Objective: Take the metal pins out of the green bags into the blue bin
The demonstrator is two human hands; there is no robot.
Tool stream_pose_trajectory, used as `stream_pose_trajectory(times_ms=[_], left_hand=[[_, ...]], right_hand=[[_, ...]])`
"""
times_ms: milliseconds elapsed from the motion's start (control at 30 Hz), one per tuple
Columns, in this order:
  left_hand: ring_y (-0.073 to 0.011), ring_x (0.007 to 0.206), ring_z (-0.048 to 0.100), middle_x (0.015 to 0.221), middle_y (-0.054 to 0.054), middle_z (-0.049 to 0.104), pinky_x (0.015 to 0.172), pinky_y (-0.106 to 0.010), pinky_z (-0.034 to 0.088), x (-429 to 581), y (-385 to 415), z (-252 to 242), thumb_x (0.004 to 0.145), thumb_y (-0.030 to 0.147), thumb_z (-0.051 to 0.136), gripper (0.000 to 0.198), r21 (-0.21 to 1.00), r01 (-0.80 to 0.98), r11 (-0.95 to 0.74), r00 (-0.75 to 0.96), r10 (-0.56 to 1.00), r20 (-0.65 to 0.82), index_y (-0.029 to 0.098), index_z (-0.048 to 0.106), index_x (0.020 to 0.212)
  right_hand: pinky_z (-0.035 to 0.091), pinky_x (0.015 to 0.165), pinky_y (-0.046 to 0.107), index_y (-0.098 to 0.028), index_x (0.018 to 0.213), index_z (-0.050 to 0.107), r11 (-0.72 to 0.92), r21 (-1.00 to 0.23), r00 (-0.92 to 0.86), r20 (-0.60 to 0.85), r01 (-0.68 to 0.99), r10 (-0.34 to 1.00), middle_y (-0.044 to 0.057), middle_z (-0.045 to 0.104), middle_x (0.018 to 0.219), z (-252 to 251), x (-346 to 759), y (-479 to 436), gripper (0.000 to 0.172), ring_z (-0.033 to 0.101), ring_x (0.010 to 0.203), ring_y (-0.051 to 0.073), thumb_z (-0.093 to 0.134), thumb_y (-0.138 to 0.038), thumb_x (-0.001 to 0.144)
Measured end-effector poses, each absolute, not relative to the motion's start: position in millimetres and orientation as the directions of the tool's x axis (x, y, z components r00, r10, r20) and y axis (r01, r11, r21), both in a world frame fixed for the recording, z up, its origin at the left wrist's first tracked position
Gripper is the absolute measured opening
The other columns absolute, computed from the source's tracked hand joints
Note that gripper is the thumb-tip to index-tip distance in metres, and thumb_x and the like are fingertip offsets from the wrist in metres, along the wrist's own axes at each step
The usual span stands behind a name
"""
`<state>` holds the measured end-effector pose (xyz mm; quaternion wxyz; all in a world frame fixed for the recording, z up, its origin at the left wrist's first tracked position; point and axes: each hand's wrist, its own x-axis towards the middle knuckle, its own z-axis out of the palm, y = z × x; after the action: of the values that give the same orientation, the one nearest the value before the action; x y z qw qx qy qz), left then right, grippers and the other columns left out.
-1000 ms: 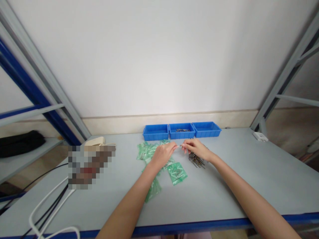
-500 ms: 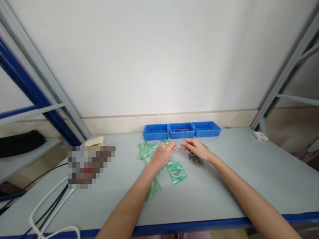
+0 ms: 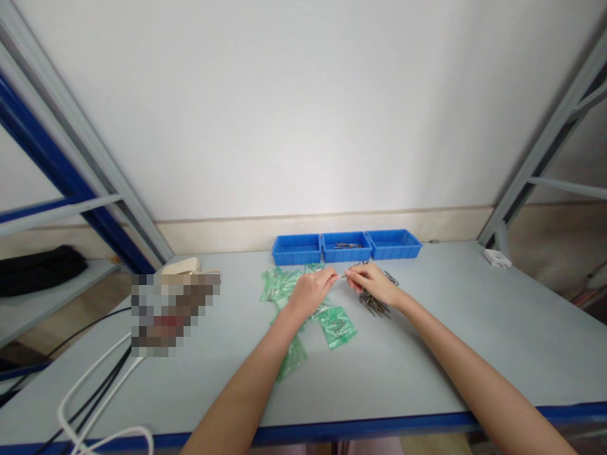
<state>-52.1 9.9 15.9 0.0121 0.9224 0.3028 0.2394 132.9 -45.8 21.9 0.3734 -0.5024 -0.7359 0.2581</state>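
Head camera: our left hand (image 3: 312, 292) is narrowed to a pinch on one end of a small piece (image 3: 342, 276), and our right hand (image 3: 376, 284) pinches the other end, so the piece spans the gap between them, above the bench (image 3: 379, 379). We cannot tell exactly what it is at this size. Beneath our right hand lies a loose pile of thin metal pieces (image 3: 374, 305), partly hidden by the hand. Around our left hand spread green plastic bags (image 3: 279, 285) with things inside; one green bag (image 3: 338, 327) lies between our forearms. Beyond stand a left bin (image 3: 296, 257), a middle bin (image 3: 348, 256) and a right bin (image 3: 396, 254), all blue, in a row. We judge the work to be partway along: some thin metal pieces lie in the middle bin, while many more lie loose and several bags hold contents.
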Motion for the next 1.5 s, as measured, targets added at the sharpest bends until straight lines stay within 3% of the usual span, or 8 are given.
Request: stream_pose_trajectory(times_ms=[233, 567, 900, 1133, 1333, 1500], left_hand=[[-0.0137, 0.065, 0.06, 0.069, -0.001, 0.062, 0.058, -0.021, 0.038, -50, 12, 15, 0.094, 0.032, 0.031, 0.028, 0.177, 0.593, -0.785, 0.682, 0.607, 0.407, 0.018, 0.054, 0.087], [-0.013, 0.066, 0.06, 0.077, 0.0, 0.065, 0.059, -0.021, 0.037, -51, 8, 17, 0.091, 0.04, 0.038, 0.028, 0.191, 0.533, -0.825, 0.714, 0.559, 0.422, 0.019, 0.056, 0.092], [-0.0136, 0.065, 0.06, 0.073, -0.001, 0.064, 0.058, -0.022, 0.038, -51, 10, 16, 0.094, 0.032, 0.032, 0.028, 0.158, 0.564, -0.81, 0.707, 0.573, 0.414, 0.018, 0.056, 0.092], [-0.0136, 0.068, 0.061, 0.077, 0.0, 0.065, 0.059, -0.022, 0.038, -51, 10, 16, 0.093, 0.037, 0.032, 0.029, 0.141, 0.533, -0.835, 0.718, 0.534, 0.446, 0.019, 0.055, 0.09], [-0.0136, 0.066, 0.059, 0.073, 0.0, 0.064, 0.058, -0.022, 0.036, -51, 9, 18, 0.094, 0.033, 0.03, 0.031, 0.122, 0.561, -0.819, 0.723, 0.556, 0.41, 0.018, 0.056, 0.083], [-0.0146, 0.068, 0.059, 0.072, -0.002, 0.064, 0.06, -0.023, 0.036, -52, 10, 20, 0.094, 0.037, 0.03, 0.038, 0.16, 0.567, -0.808, 0.702, 0.576, 0.419, 0.017, 0.057, 0.076]], right_hand=[[0.039, 0.055, 0.021, -0.017, 0.085, 0.056, 0.371, -0.765, -0.206, 0.308, 0.526, 0.929, -0.001, 0.057, 0.063, 24, 131, -46, 0.031, 0.051, 0.056, 0.012, 0.045, -0.046, 0.087], [0.034, 0.059, 0.022, -0.017, 0.065, 0.055, 0.304, -0.619, -0.099, 0.342, 0.724, 0.934, -0.002, 0.058, 0.058, 19, 136, -42, 0.035, 0.051, 0.055, 0.011, 0.041, -0.036, 0.091], [0.035, 0.056, 0.021, -0.017, 0.071, 0.056, 0.356, -0.675, -0.19, 0.31, 0.646, 0.932, -0.001, 0.059, 0.061, 23, 136, -45, 0.037, 0.05, 0.055, 0.011, 0.041, -0.045, 0.089], [0.034, 0.056, 0.021, -0.016, 0.06, 0.054, 0.306, -0.668, -0.138, 0.294, 0.678, 0.946, -0.002, 0.053, 0.053, 22, 136, -43, 0.045, 0.049, 0.052, 0.011, 0.036, -0.044, 0.091], [0.035, 0.055, 0.02, -0.017, 0.07, 0.056, 0.366, -0.714, -0.2, 0.309, 0.598, 0.93, -0.002, 0.056, 0.06, 23, 136, -47, 0.036, 0.049, 0.055, 0.011, 0.041, -0.043, 0.089], [0.033, 0.048, 0.021, -0.016, 0.055, 0.052, 0.254, -0.811, -0.028, 0.282, 0.528, 0.959, -0.002, 0.048, 0.047, 22, 132, -36, 0.045, 0.044, 0.045, 0.01, 0.041, -0.047, 0.087]])
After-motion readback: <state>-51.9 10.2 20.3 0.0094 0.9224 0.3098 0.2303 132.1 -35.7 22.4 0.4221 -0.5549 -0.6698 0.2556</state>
